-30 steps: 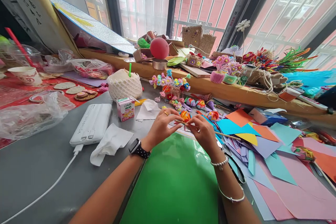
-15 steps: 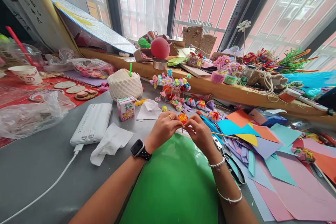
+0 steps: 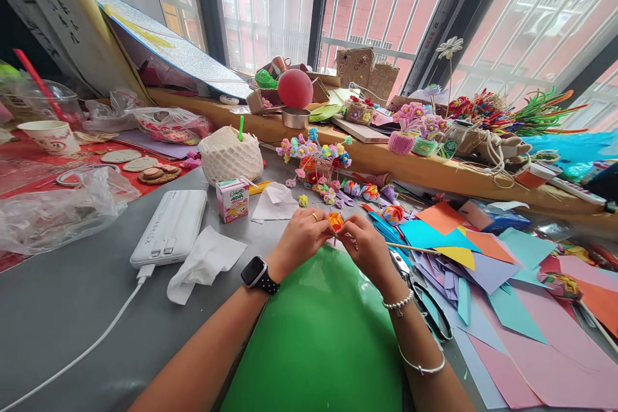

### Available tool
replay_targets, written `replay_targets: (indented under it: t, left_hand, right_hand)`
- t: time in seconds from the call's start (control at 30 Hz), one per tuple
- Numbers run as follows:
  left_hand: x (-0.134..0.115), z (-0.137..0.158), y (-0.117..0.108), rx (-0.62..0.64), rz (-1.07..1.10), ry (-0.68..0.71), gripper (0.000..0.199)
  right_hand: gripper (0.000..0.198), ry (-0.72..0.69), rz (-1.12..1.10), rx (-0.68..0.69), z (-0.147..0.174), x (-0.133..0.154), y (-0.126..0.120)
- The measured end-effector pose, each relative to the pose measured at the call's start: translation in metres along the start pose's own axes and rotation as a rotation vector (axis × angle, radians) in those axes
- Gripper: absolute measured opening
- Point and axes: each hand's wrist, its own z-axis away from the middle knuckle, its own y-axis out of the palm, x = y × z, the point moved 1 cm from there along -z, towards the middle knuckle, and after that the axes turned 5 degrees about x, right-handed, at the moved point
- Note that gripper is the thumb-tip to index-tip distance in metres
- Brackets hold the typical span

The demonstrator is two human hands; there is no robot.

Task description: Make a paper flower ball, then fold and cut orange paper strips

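Note:
My left hand [image 3: 304, 232] and my right hand [image 3: 364, 241] meet above the far end of a green sheet [image 3: 323, 328]. Both are closed in a fingertip pinch, their tips almost touching. Whatever lies between them is tiny and mostly covered by the fingers. An orange folded-paper ball [image 3: 336, 219] shows just behind the fingertips; whether it is held is unclear. From behind my right hand a thin wooden stick [image 3: 412, 248] runs out to the right, its near end hidden. Black-handled scissors [image 3: 429, 306] lie beside my right wrist.
Coloured paper sheets [image 3: 541, 335] and purple strips [image 3: 437, 277] cover the right side. A white power bank [image 3: 168, 228] with its cable, crumpled tissue [image 3: 205, 264] and a small drink carton [image 3: 232, 201] are at left. Small crocheted flowers [image 3: 313, 158] stand behind my hands.
My fingertips have shifted slightly at the pinch, and the light piece seen between them earlier is now less visible. Both arms stay in nearly the same place.

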Motion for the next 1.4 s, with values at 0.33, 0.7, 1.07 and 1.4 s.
replay_targets:
  t: [0.33,0.7,1.07,1.4]
  left_hand:
    - [-0.003,0.002,-0.001,-0.045,-0.154,0.064,0.016]
    - [-0.003,0.004,-0.003,-0.137,-0.246,0.144,0.017]
    - [-0.004,0.003,-0.004,-0.212,0.024,0.028,0.009]
    - [0.009,-0.005,-0.015,-0.204,1.702,-0.711,0.036]
  right_hand:
    - [0.018,0.148,-0.249,-0.020,-0.001,-0.004,0.001]
    - [0.032,0.308,-0.164,-0.051,0.000,-0.009,0.004]
    - [0.031,0.292,-0.095,-0.034,-0.001,-0.007,-0.003]
    - [0.028,0.148,-0.260,0.103,0.001,-0.007,-0.017]
